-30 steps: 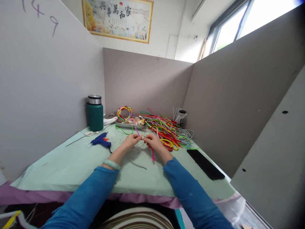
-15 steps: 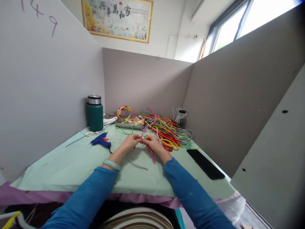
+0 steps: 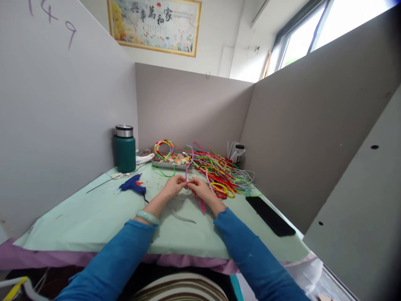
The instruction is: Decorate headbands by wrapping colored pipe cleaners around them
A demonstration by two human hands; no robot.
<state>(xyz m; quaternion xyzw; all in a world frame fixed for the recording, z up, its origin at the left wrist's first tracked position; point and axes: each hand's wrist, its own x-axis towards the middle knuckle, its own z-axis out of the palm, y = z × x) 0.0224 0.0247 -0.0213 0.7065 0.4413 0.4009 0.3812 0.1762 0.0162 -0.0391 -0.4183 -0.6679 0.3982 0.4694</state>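
My left hand (image 3: 173, 187) and my right hand (image 3: 200, 190) meet over the middle of the green table mat (image 3: 94, 217), fingertips pinched together. Both are closed on a purple pipe cleaner (image 3: 188, 164) that rises up from between them. A pink pipe cleaner (image 3: 202, 205) hangs down under my right hand. A white pipe cleaner (image 3: 182, 217) lies on the mat just below my hands. I wear blue sleeves and a pale green bangle (image 3: 147, 216) on the left wrist.
A heap of coloured pipe cleaners (image 3: 219, 171) lies behind my right hand. A metal tray (image 3: 171, 164), a coloured hoop (image 3: 163, 148) and a green flask (image 3: 125, 149) stand at the back. A blue glue gun (image 3: 134, 184) lies left, a black phone (image 3: 270, 215) right. Partition walls enclose the desk.
The purple pipe cleaner's free end has swung from leaning left, to leaning right, to standing nearly upright. My hands have drawn a little closer together.
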